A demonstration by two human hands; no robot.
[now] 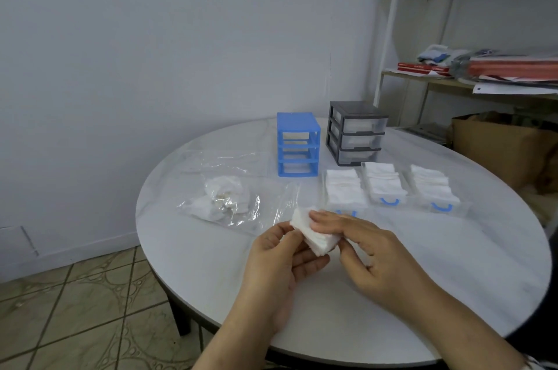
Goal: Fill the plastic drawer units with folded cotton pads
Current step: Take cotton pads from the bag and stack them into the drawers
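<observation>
A small stack of folded white cotton pads [314, 238] is held above the round white table [211, 264] between both hands. My left hand [277, 264] grips its near-left side and my right hand [368, 251] holds it from the right, fingers laid over the top. Behind them lie three clear drawers with blue handles, each holding pads: the left drawer [342, 188], the middle drawer [383, 183] and the right drawer [431, 188]. The blue drawer frame [297, 143] stands with its slots bare. The grey drawer unit [356, 131] has its drawers in.
A clear plastic bag [223, 197] with crumpled white pads lies left of my hands, and another flat clear bag [223, 161] behind it. A shelf [453, 79] with papers and a cardboard box [495, 146] stand at the right.
</observation>
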